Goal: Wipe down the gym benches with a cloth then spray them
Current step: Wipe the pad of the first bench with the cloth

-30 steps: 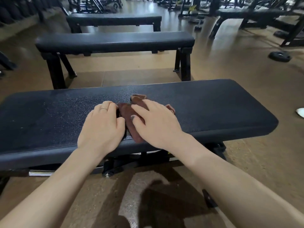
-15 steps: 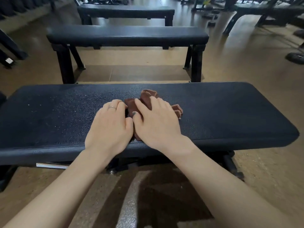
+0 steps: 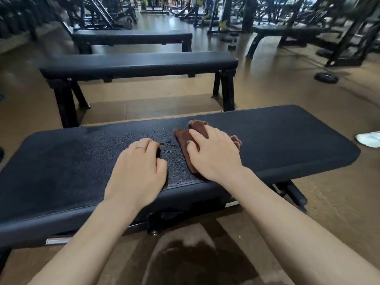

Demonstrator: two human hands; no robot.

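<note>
A black padded gym bench [image 3: 287,140] runs across the view in front of me, its middle speckled with wet droplets. A brown cloth [image 3: 186,136] lies bunched on the pad right of centre. My right hand [image 3: 213,155] lies flat on the cloth and presses it onto the pad. My left hand [image 3: 139,171] rests on the bare wet pad beside it, fingers slightly bent, a ring on one finger, holding nothing. A narrow strip of pad separates the two hands. No spray bottle is in view.
Two more black benches [image 3: 139,63] [image 3: 131,37] stand in a row behind. Weight plates [image 3: 327,77] lie on the brown floor at right, with racks and machines beyond. A white object [image 3: 369,139] lies on the floor at the right edge.
My right hand has slid the cloth to the right, away from my left hand, which was touching it before. The view has tilted up, showing more of the room.
</note>
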